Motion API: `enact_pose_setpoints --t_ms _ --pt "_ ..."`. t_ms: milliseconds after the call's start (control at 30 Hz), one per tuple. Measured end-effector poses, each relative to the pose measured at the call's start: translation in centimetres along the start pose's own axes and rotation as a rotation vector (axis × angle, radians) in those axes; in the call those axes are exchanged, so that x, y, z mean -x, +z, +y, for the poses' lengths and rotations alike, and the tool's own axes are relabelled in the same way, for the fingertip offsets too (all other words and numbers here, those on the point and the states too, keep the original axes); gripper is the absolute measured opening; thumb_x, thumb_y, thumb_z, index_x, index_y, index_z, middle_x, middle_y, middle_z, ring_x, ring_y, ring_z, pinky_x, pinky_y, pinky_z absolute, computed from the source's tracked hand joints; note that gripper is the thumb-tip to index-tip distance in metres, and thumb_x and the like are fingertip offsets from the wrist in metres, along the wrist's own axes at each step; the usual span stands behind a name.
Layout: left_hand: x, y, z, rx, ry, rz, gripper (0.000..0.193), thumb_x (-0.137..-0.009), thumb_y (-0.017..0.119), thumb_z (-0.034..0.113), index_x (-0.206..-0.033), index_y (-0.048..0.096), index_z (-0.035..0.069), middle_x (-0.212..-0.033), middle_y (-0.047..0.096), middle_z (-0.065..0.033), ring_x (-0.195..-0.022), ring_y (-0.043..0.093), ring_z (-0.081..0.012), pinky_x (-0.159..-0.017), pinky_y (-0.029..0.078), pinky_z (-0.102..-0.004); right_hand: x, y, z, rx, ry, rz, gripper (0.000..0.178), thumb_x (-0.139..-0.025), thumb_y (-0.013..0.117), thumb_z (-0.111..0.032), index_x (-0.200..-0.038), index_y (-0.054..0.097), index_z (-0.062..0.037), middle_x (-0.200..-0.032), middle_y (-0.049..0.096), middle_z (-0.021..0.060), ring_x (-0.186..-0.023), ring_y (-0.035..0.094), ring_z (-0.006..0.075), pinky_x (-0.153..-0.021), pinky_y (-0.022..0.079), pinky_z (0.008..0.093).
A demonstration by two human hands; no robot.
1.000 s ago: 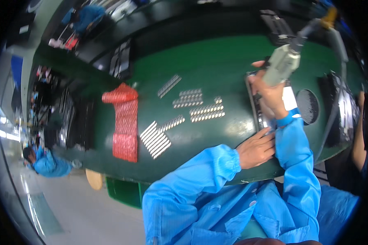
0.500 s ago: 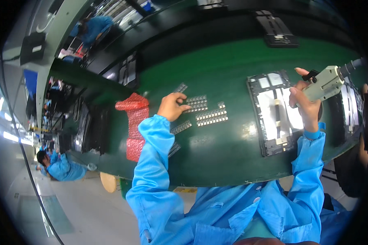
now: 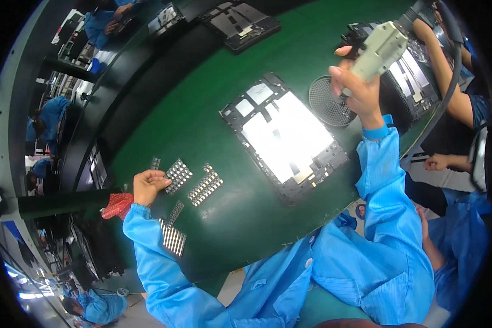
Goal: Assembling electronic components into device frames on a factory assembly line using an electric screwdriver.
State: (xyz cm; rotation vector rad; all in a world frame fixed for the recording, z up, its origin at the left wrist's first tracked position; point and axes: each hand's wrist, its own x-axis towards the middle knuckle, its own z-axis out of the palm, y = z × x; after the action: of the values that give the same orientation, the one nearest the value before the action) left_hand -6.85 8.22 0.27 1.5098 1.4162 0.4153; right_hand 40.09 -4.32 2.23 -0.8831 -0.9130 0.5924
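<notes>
1. The green work surface fills most of the view, curving from 8 o'clock up to 2 o'clock, with a dark strip along its far edge; beyond it, at 9 to 11 o'clock, other people in blue coats work at further benches.
2. A flat dark device frame with pale shiny panels lies at the centre, its long axis running from 11 o'clock to 5 o'clock.
3. A second frame sits at 12 o'clock, and another lies at 2 o'clock behind the tool.
4. A round dark mesh disc rests just beside the central frame at 2 o'clock.
5. The right hand is closed around a pale electric screwdriver, held above the surface; its body slants from 7 o'clock up to 1 o'clock, cable end uppermost.
6. A red crumpled bag lies at 8 o'clock.
7. The left hand, fingers curled and loosely pinched, touches a sheet of small grey parts; whether it has hold of a part I cannot tell.
8. More parts strips lie just beside, running 7 to 1 o'clock.
</notes>
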Motion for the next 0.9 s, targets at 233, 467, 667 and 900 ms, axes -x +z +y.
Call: enact_pose_setpoints --t_ms 233,467,667,900 --pt "2.3 2.8 2.4 -0.582 0.155 0.284 0.013 -0.067 0.072 -0.003 -0.073 0.060 -0.004 -0.072 0.064 -0.0082 -0.064 0.059 -0.0113 -0.060 0.048 -0.0240 -0.2 0.1 1.7 0.152 0.058 -0.050 0.036 -0.073 0.063 0.001 -0.107 0.050 0.0064 -0.054 0.051 0.0028 -0.044 0.047 0.0094 -0.043 0.037 0.0225" --pt "6.5 9.7 4.7 -0.065 0.302 0.286 0.012 -0.070 0.070 -0.001 -0.078 0.062 -0.004 -0.075 0.064 -0.0072 -0.067 0.059 -0.0103 -0.063 0.048 -0.0221 0.2 0.5 2.5 0.184 0.089 -0.090 0.036 -0.073 0.064 0.000 -0.106 0.051 0.0041 -0.052 0.052 0.0023 -0.044 0.047 0.0087 -0.045 0.036 0.0222" --pt "8.3 14.1 5.1 0.343 0.236 0.056 0.011 -0.078 0.063 -0.005 -0.088 0.061 -0.008 -0.078 0.064 -0.0100 -0.073 0.063 -0.0154 -0.068 0.052 -0.0254 0.2 0.3 3.2 0.190 0.039 -0.113 0.031 -0.074 0.066 -0.001 -0.101 0.053 0.0044 -0.052 0.052 0.0015 -0.044 0.050 0.0084 -0.042 0.038 0.0212" --pt "8.7 16.7 4.4 0.462 0.153 -0.030 0.012 -0.079 0.063 -0.003 -0.089 0.059 -0.008 -0.082 0.063 -0.0131 -0.073 0.064 -0.0185 -0.068 0.053 -0.0264 0.4 0.4 3.4 0.178 0.016 -0.105 0.031 -0.074 0.066 -0.001 -0.102 0.054 0.0038 -0.052 0.052 0.0003 -0.045 0.049 0.0071 -0.043 0.038 0.0207"
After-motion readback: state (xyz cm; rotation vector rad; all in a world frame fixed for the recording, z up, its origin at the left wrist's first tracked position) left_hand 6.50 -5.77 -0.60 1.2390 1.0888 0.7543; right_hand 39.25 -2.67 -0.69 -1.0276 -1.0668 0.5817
